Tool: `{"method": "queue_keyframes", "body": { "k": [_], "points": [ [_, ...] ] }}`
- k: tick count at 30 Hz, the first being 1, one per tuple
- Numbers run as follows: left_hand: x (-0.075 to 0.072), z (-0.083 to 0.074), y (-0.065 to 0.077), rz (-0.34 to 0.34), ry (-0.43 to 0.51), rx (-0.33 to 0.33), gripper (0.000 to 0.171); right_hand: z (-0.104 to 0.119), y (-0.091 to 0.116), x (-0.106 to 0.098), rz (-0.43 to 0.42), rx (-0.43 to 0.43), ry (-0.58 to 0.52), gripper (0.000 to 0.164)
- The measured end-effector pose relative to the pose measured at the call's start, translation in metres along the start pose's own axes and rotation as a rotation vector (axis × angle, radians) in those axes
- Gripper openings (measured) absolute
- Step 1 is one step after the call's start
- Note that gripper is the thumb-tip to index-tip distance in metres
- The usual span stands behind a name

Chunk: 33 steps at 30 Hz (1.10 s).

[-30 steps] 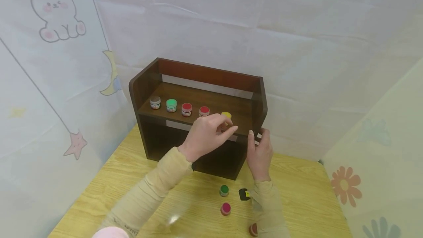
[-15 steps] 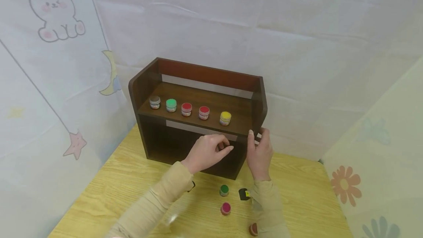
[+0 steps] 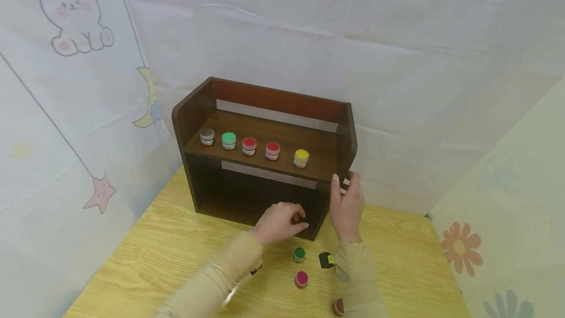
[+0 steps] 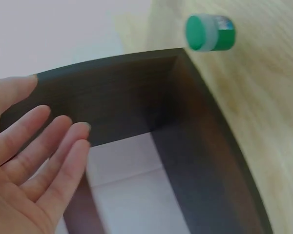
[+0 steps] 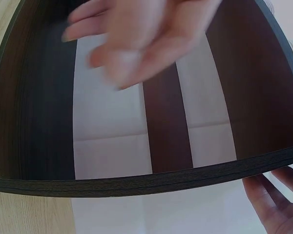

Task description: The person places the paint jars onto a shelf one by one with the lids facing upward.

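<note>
Rising behind everything, a pale wall sheet point(image 3: 273, 33) printed with a rabbit and flowers faces me, and before it spreads the yellow wood-grain worktop point(image 3: 406, 254). On that stands the dark brown shelf unit point(image 3: 282, 90), two levels high. My right grip point(image 3: 346, 207) holds its right side panel point(image 3: 347, 141), thumb at the front edge and fingers on the outer face. My left grip point(image 3: 281, 221) hovers before the lower compartment point(image 3: 229, 190), near its right end; the thumb stands apart from the loosely bent fingers, with nothing between them. Along the upper level's front sit five small jars, from left to right: a grey-brown jar point(image 3: 207, 137), a light green jar point(image 3: 228, 141), two red jars point(image 3: 249, 146), and a yellow jar point(image 3: 301, 158), set slightly farther off. Down on the worktop, near my left grip, is a dark green jar point(image 3: 299, 254), with a magenta jar point(image 3: 301, 279) nearer me. My right sleeve point(image 3: 359, 278) partly hides a reddish-brown jar point(image 3: 338, 306); just beside that sleeve lies a black piece point(image 3: 326, 260) marked yellow.
</note>
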<state>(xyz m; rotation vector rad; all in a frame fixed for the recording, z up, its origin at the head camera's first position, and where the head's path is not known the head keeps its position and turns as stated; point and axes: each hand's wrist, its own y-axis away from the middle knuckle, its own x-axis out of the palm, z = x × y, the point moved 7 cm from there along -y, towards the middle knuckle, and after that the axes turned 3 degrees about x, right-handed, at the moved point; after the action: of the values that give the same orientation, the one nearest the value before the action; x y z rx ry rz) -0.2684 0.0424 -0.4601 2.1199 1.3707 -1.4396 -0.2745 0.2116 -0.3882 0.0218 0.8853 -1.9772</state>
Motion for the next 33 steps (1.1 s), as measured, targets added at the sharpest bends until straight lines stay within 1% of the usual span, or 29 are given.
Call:
{"method": "queue_keyframes", "body": {
  "k": [3, 8, 12, 16, 19, 22, 28, 31, 33],
  "points": [
    [0.015, 0.004, 0.002, 0.067, -0.005, -0.028, 0.027, 0.001, 0.000, -0.001, 0.000, 0.004, -0.002, 0.035],
    [0.041, 0.010, 0.006, 0.151, -0.019, -0.043, 0.027, 0.000, 0.000, -0.001, 0.004, 0.016, 0.002, 0.035],
    [0.061, 0.013, 0.010, 0.188, 0.000, -0.068, 0.027, 0.000, 0.000, -0.001, 0.005, 0.023, 0.003, 0.034],
    [0.076, 0.013, 0.014, 0.208, -0.038, -0.071, 0.033, 0.000, 0.001, -0.002, 0.002, 0.018, 0.002, 0.034],
    [0.082, 0.013, 0.017, 0.229, -0.073, -0.074, 0.037, 0.001, 0.001, -0.001, 0.002, 0.015, 0.000, 0.035],
    [0.086, 0.014, 0.019, 0.243, -0.089, -0.084, 0.038, 0.000, 0.001, -0.001, 0.005, 0.018, -0.001, 0.036],
    [0.093, 0.017, 0.022, 0.249, -0.073, -0.110, 0.033, 0.001, 0.000, -0.001, 0.005, 0.027, -0.003, 0.037],
    [0.098, 0.019, 0.023, 0.266, -0.058, -0.117, 0.030, 0.001, 0.000, -0.001, 0.003, 0.022, -0.006, 0.036],
    [0.102, 0.020, 0.023, 0.280, -0.063, -0.118, 0.028, 0.000, 0.000, -0.001, 0.004, 0.021, -0.005, 0.035]
  ]
}}
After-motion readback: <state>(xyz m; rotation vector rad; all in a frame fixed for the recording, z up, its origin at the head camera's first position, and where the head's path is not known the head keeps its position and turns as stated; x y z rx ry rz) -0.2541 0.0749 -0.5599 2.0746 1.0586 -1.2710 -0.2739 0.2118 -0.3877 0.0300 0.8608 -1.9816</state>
